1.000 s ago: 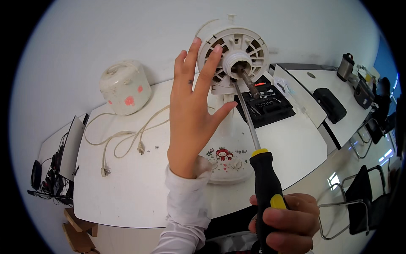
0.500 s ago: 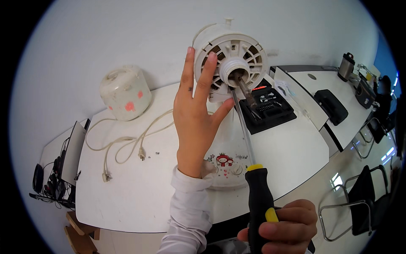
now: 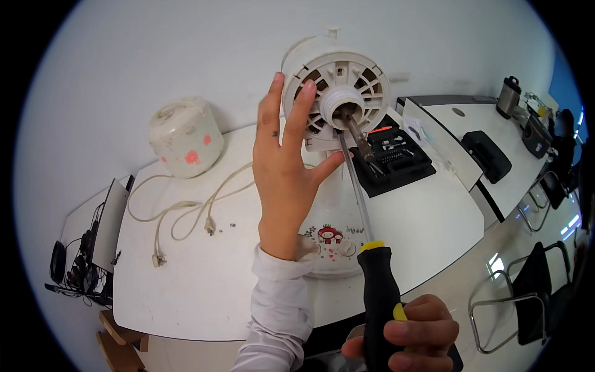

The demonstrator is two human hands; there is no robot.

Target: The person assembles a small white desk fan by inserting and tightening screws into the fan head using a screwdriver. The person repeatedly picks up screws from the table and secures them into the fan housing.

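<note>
A white fan motor housing with open slots and a threaded collar stands on a base with printed cartoon figures. My left hand holds the housing by its left side, fingers stretched over the front rim and thumb below, close to a screwdriver shaft. In my right hand is the black-and-yellow screwdriver, gripped by its handle. Its long shaft slants up to the lower edge of the collar; whether the tip sits in a screw cannot be made out. A metal motor shaft sticks out of the collar.
Behind the fan lies an open black tool case with bits. A white rice cooker stands at the back left, near pale power cords and small dark bits. Another desk and black chairs are at right.
The screwdriver handle has turned a little, its yellow patch now showing narrower. My right fingers have shifted slightly left and down along it. My left hand keeps its place on the housing.
</note>
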